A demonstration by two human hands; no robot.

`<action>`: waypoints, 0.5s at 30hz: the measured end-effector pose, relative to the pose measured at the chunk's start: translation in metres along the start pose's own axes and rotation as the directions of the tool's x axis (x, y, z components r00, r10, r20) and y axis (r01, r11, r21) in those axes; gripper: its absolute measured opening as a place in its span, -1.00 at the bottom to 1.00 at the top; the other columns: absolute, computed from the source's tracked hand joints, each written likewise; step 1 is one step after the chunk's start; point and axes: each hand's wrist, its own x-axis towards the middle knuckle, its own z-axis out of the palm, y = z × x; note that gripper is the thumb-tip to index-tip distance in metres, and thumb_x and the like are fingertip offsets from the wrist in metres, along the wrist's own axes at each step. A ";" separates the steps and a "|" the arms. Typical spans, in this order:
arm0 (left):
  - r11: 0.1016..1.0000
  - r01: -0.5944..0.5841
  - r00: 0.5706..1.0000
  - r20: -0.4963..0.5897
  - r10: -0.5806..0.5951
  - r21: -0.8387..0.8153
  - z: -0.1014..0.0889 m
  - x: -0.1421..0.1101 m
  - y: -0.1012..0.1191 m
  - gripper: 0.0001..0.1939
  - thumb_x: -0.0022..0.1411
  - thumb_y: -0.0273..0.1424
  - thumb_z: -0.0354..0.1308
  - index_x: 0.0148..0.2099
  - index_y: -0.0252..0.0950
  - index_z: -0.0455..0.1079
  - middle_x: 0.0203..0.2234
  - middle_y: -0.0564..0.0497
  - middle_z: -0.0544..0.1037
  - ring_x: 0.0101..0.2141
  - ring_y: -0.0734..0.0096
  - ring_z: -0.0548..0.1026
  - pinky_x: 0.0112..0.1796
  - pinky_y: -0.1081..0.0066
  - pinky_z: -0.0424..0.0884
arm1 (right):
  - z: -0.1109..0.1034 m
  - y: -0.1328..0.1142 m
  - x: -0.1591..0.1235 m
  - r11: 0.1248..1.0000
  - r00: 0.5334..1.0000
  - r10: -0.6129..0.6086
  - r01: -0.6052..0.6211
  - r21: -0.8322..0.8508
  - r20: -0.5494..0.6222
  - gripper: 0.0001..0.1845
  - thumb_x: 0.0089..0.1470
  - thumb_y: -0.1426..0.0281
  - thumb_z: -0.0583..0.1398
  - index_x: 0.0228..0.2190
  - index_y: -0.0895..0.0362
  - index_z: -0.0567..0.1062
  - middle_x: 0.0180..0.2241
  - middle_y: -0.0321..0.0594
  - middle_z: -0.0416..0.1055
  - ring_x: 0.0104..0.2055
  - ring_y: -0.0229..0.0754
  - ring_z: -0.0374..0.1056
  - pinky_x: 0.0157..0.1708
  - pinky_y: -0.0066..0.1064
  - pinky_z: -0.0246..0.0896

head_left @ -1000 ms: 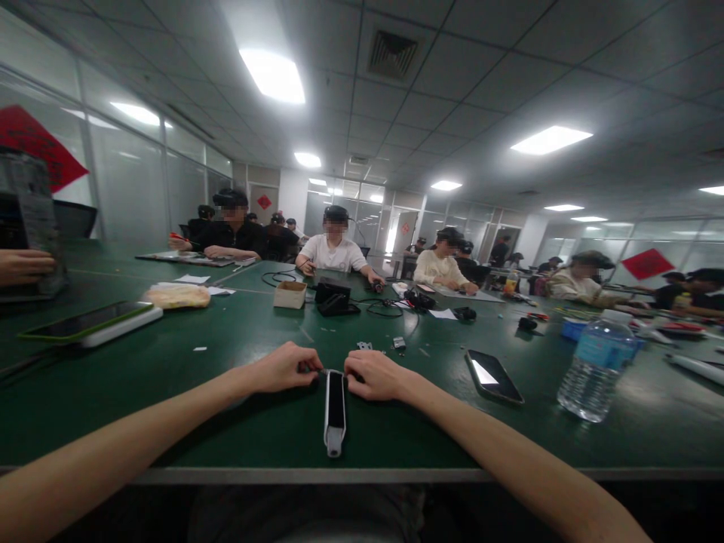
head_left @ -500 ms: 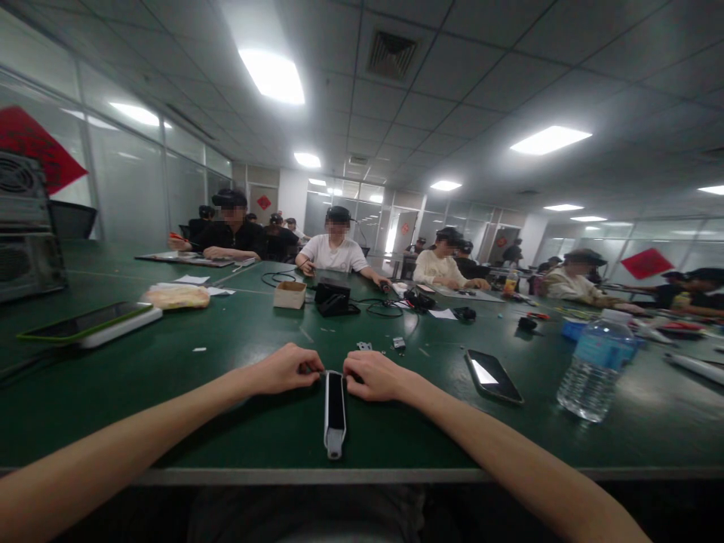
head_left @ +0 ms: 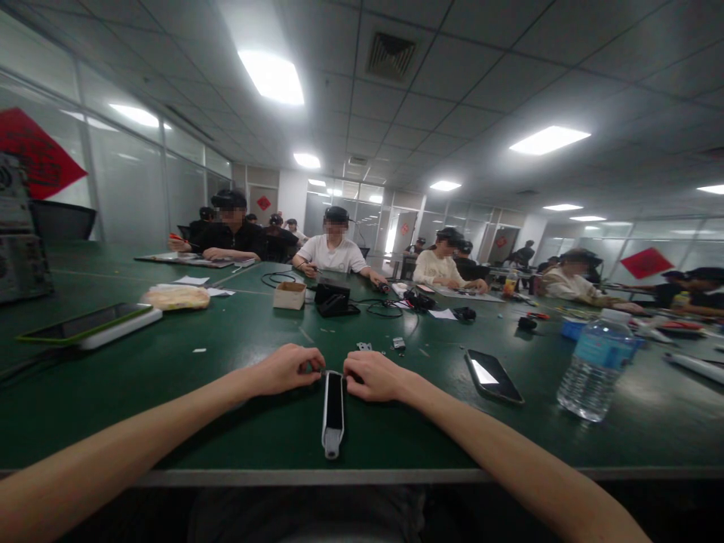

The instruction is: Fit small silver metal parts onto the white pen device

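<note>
A long, narrow device with a white frame and black top face (head_left: 334,403) lies on the green table, its light grey end toward me. My left hand (head_left: 294,367) is at the left of its far end, fingers curled in a pinch; anything between the fingertips is too small to make out. On the right of that far end is my right hand (head_left: 373,375), closed, its fingertips mostly hidden behind the knuckles. Small metal parts (head_left: 399,343) lie just beyond my hands.
A phone (head_left: 493,375) and a water bottle (head_left: 598,366) stand to the right. At left lies a green-edged tablet-like device (head_left: 84,323) beside a wrapped bundle (head_left: 176,297). Ahead are a small open box (head_left: 289,295) and black cables. People sit across the table.
The near end of the narrow device has swung slightly to the left. Both hands stay almost where they were.
</note>
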 end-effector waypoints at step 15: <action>0.999 -0.005 1.000 0.027 0.004 0.039 0.001 -0.001 -0.002 -0.77 0.23 -0.34 0.05 -0.07 -0.25 0.36 -0.37 0.03 0.53 -0.36 0.40 0.49 -0.33 0.47 0.35 | -0.001 -0.002 0.000 0.998 0.998 0.054 -0.054 -0.032 -0.016 -0.83 0.17 0.40 0.07 -0.29 0.20 0.43 -0.30 -0.17 0.39 -0.32 -0.24 0.29 -0.32 -0.45 0.13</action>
